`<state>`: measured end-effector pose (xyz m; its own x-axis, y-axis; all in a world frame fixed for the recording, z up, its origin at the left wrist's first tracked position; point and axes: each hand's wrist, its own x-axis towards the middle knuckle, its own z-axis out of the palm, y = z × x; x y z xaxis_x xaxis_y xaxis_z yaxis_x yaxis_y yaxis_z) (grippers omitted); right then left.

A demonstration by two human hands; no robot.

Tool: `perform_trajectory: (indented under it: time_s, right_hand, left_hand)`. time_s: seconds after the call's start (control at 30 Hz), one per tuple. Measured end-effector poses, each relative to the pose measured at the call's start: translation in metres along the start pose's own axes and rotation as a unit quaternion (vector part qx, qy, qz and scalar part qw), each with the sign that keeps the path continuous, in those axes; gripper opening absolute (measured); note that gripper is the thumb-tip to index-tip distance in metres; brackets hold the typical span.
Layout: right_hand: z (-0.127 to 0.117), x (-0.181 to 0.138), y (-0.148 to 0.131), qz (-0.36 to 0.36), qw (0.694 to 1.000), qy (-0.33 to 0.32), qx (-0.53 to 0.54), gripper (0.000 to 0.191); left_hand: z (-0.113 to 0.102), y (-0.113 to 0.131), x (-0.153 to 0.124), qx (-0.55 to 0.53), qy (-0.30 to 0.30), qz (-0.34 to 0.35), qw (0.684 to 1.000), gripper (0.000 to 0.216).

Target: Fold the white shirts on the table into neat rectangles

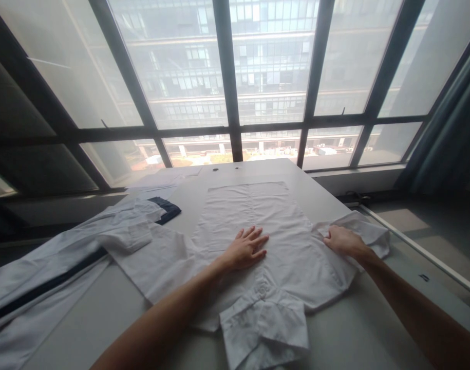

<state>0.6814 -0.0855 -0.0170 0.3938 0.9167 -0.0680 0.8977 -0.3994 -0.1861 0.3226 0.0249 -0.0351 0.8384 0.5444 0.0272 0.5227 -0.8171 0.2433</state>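
Observation:
A white shirt (254,205) lies spread over the white table, its collar (265,329) at the near side and its hem towards the window. One sleeve reaches out to the left; the other sleeve (368,231) lies bunched at the right. My left hand (248,248) rests flat on the middle of the shirt, fingers spread. At the right side of the shirt, my right hand (344,240) is closed with its fingertips pinching the cloth near the base of the sleeve. Some of its fingers are hidden under the hand.
White garments (65,252) with dark parts are heaped along the left edge, beside a dark folded cloth (169,209). The white table (307,182) reaches towards a large framed window (273,67). A blue-grey curtain (446,118) hangs at the right.

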Motion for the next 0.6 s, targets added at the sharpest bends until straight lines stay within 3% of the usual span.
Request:
perform_trajectory:
  time_s: [0.17, 0.27, 0.37, 0.5, 0.6]
  right_hand:
    - [-0.015, -0.003, -0.005, 0.02, 0.999, 0.033, 0.012, 0.021]
    - [-0.026, -0.004, -0.007, 0.019, 0.988, 0.128, 0.086, 0.022]
    - [-0.034, -0.01, -0.016, -0.048, 0.95, 0.223, 0.214, 0.026]
    - [-0.031, -0.03, -0.047, -0.145, 0.897, 0.25, 0.334, 0.028]
    - [-0.016, -0.048, -0.075, -0.18, 0.881, 0.217, 0.379, 0.028]
  left_hand:
    - [0.002, 0.001, -0.001, 0.014, 0.029, 0.012, 0.999, 0.055]
    - [0.0, 0.006, -0.002, 0.037, 0.07, 0.046, 0.996, 0.049]
    - [-0.002, 0.016, 0.0, 0.014, 0.102, 0.093, 0.99, 0.045]
    - [0.001, 0.036, 0.002, -0.164, 0.13, 0.117, 0.971, 0.046]
    - [0.006, 0.051, 0.002, -0.38, 0.083, 0.098, 0.916, 0.056]
